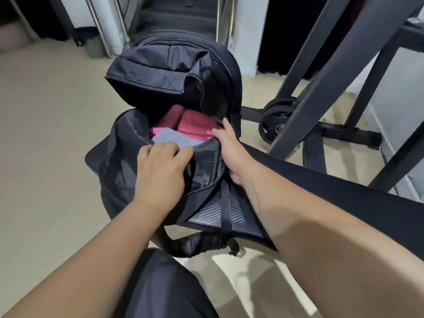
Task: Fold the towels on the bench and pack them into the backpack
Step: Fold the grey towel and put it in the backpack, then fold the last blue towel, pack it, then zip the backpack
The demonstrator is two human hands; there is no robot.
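Note:
A black backpack (119, 157) stands open on the floor in front of me, its top flap (160, 72) thrown back. Inside lie folded towels: a dark pink one (195, 125), another pink one (168, 115) to its left and a grey one (169, 137) on top at the front. My left hand (160, 166) grips the near rim of the opening, fingers curled over the edge next to the grey towel. My right hand (227, 148) holds the right side of the opening, fingertips at the rim by the dark pink towel.
A black padded bench (332, 180) runs across the right, under my right forearm. Behind it stand dark metal gym frame legs (321, 92) and a weight plate (280, 120). Stairs with metal rails (179, 17) rise behind the backpack. Beige floor (46, 134) spreads to the left.

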